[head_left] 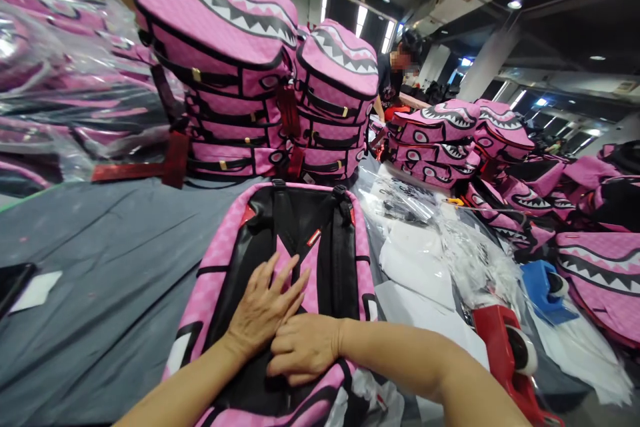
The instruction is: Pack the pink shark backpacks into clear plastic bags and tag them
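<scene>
Backpack of pink checked fabric with black straps (327, 267) lies straps-up at the lower centre of the frame, the left hand (265, 303) laid on it with fingers spread, the right hand (307, 347) curled just beside; whether it grips anything cannot be told. Light, even pressure from the spread palm would probably steady the work best. Wrinkled grey sheeting (110, 260) covers the surface at left, below a dark ceiling (555, 20) with small lamps, upper right.

The spread left hand (263, 310) and curled right hand (306, 345) rest on a pink backpack (331, 273) near stacked bags (227, 60).
</scene>
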A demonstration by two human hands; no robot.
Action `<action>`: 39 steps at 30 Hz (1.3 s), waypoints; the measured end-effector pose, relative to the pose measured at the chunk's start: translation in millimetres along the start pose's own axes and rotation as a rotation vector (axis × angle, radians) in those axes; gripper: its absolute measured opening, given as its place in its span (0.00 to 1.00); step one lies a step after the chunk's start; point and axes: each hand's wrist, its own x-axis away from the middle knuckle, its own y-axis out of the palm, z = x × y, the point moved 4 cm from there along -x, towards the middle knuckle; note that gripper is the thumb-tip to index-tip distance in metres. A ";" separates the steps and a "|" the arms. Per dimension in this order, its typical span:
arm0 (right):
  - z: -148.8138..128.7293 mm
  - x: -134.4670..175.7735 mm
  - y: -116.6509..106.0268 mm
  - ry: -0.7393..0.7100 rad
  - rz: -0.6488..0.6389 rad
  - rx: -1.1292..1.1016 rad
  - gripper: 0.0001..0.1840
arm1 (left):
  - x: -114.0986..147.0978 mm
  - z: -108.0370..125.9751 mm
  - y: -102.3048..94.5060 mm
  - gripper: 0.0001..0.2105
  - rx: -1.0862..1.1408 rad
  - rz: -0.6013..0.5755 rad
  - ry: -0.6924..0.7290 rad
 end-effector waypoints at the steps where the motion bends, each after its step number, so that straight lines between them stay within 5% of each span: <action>1: -3.5 1.6 -1.1 0.041 0.022 0.026 0.13 | 1.9 2.4 1.9 0.19 -0.031 -0.021 -0.027; 6: -8.2 25.6 -47.4 0.212 0.327 0.133 0.10 | 29.8 32.7 10.3 0.30 -0.114 -0.005 0.002; 10: 58.7 72.0 -98.1 1.018 0.584 0.197 0.21 | 48.8 42.8 0.8 0.40 -0.083 0.008 0.024; 13: 102.9 89.9 -87.9 1.346 0.454 0.137 0.28 | 31.8 26.9 -12.2 0.39 0.019 -0.160 0.087; 16: 118.2 85.9 -58.0 1.339 0.300 0.091 0.32 | -18.9 -3.8 -17.3 0.33 0.139 -0.348 0.053; 19: 114.2 82.6 -46.2 1.339 0.297 0.119 0.32 | -79.7 -29.4 -11.6 0.31 0.092 -0.239 -0.001; 22: 114.0 87.3 -57.4 1.314 0.222 0.113 0.28 | -107.3 -36.9 15.2 0.36 0.068 -0.193 0.010; 26: 144.6 116.0 -100.9 1.273 0.114 0.071 0.21 | -92.5 -38.7 55.7 0.37 0.091 -0.242 -0.015; 30: 208.2 141.1 -133.2 1.252 0.006 0.017 0.26 | -74.3 -41.7 70.9 0.39 0.080 -0.189 -0.040; 34: 261.5 131.3 -115.0 1.184 -0.174 -0.083 0.17 | -69.2 -40.5 68.0 0.41 0.063 -0.061 -0.007; 39: 268.3 120.2 -84.4 1.216 -0.298 -0.045 0.13 | -72.3 -39.6 68.0 0.30 0.129 -0.176 0.083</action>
